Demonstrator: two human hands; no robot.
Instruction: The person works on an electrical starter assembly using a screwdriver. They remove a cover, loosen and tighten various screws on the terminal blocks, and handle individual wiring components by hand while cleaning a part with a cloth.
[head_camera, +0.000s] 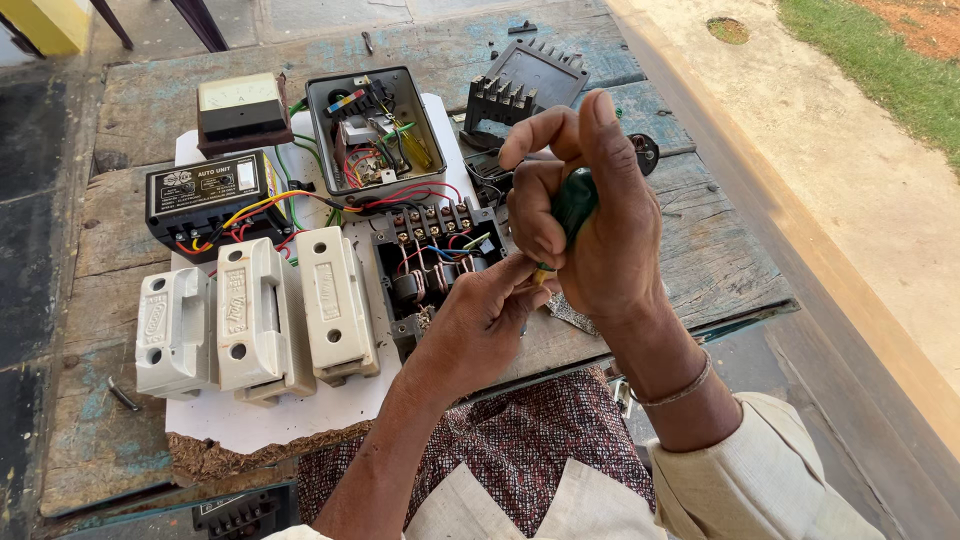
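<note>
My right hand (585, 215) is closed around the dark green handle of a screwdriver (572, 205), held upright with its yellowish shaft pointing down. My left hand (478, 318) pinches something small at the screwdriver's tip, just right of the open black contactor block (425, 265) with its row of screw terminals and coloured wires. What the left fingers hold is too small to make out. Red, yellow and green wires (300, 205) run from the block to the other units.
Three white porcelain fuse carriers (250, 315) stand on a white sheet at the left. Behind them are a black box unit (205, 195), a panel meter (240, 110), an open grey metal enclosure (375, 130) and a black terminal cover (525, 85). The worn wooden board (700, 250) ends near my lap.
</note>
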